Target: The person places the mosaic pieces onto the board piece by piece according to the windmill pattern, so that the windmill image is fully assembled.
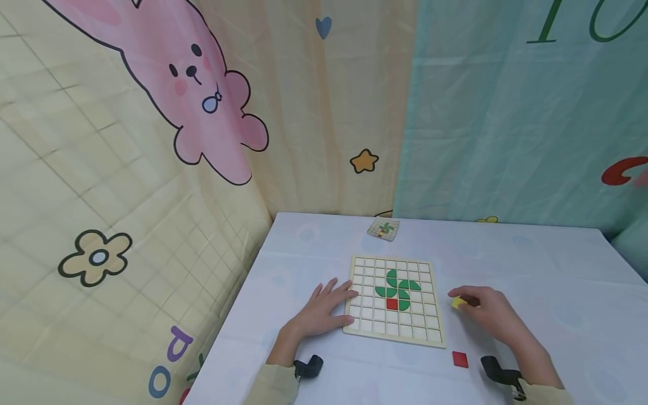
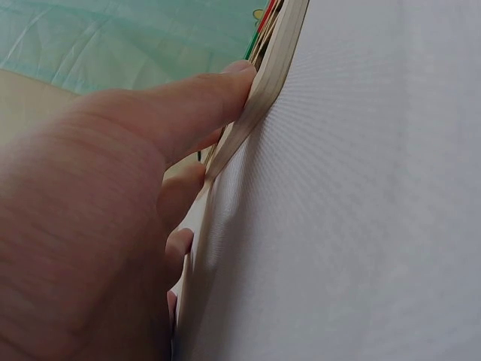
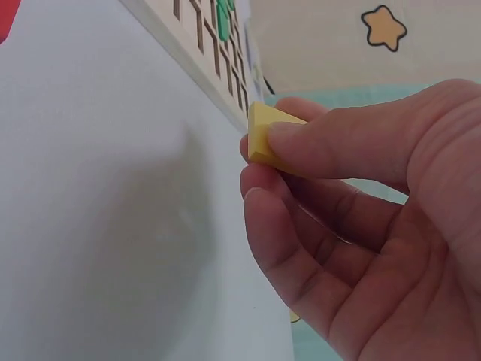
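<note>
A square wooden grid board [image 1: 420, 332] lies on the table, with several green rounded tiles [image 1: 392, 278] set in a pinwheel and one red square tile [image 1: 392, 304] below them. My left hand [image 1: 324, 309] rests at the board's left edge, its fingers fairly straight and spread, thumb and fingertips touching the rim. To the right of the board, my right hand [image 1: 488, 309] pinches a yellow tile [image 3: 259, 135] between thumb and fingers, above the table. The other fingers of that hand curl loosely beneath the tile.
A loose red square tile [image 1: 460, 359] lies near the board's lower right corner. Behind the board, a small card [image 1: 383, 229] with a printed grid and green pinwheel lies near the table's far edge. Patterned curtains hang behind and left of the white table [image 1: 531, 253].
</note>
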